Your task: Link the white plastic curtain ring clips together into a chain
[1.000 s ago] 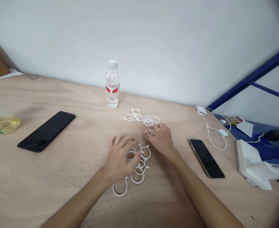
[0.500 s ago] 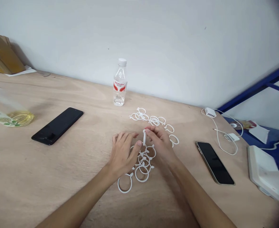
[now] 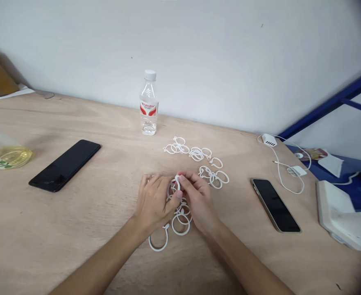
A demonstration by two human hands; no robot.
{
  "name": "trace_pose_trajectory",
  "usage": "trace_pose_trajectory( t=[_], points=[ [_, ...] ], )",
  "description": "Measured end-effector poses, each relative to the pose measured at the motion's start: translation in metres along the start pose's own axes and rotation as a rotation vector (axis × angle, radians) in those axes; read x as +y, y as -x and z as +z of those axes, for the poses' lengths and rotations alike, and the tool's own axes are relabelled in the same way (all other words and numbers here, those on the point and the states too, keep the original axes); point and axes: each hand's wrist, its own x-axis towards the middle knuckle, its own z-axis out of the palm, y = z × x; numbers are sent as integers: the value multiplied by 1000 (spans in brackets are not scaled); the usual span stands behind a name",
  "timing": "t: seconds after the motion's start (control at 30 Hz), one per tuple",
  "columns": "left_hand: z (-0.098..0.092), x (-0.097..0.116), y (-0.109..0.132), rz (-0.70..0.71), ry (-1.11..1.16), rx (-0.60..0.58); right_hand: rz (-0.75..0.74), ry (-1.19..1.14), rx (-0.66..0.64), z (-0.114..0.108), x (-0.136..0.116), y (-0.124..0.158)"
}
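Between my hands a white plastic curtain ring (image 3: 178,184) is held up over the wood table. My right hand (image 3: 198,196) pinches its top between thumb and fingertips. My left hand (image 3: 157,198) has its thumb against the ring's lower part, its fingers curled behind and partly hidden. Under and between the hands lies a pile of similar rings (image 3: 180,233), some covered by the hands. A single ring (image 3: 158,250) rests nearer me. Beyond my right hand is a small cluster of rings (image 3: 216,185), with more loose rings (image 3: 195,155) farther back.
A clear water bottle (image 3: 148,108) stands near the wall. A black phone (image 3: 65,166) lies to the left, beside a transparent container with yellow contents (image 3: 14,156). On the right are another phone (image 3: 277,205), a white charger (image 3: 269,140) with cable and a white device (image 3: 340,213).
My left hand has closed in on the ring held by my right hand. More rings now show just beyond my right hand. The whole view has shifted slightly.
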Motion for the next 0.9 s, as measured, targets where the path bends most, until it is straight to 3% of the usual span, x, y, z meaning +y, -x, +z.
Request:
trace_pose_trajectory(
  t=[0.37,0.47,0.6,0.73,0.9],
  points=[
    [6,-6,0,62,151,-30,-50,241,-110,-8,-5,0],
    [6,-5,-1,55,85,-50,-158,494,-94,-26,-14,-14],
    [5,-1,-1,21,-2,13,-505,1083,143,-64,-28,-39],
    [4,1,0,22,2,39,-479,1404,63,-86,-28,-52],
    [4,0,1,48,38,62,-535,1455,18,-84,-21,-52]
  ],
)
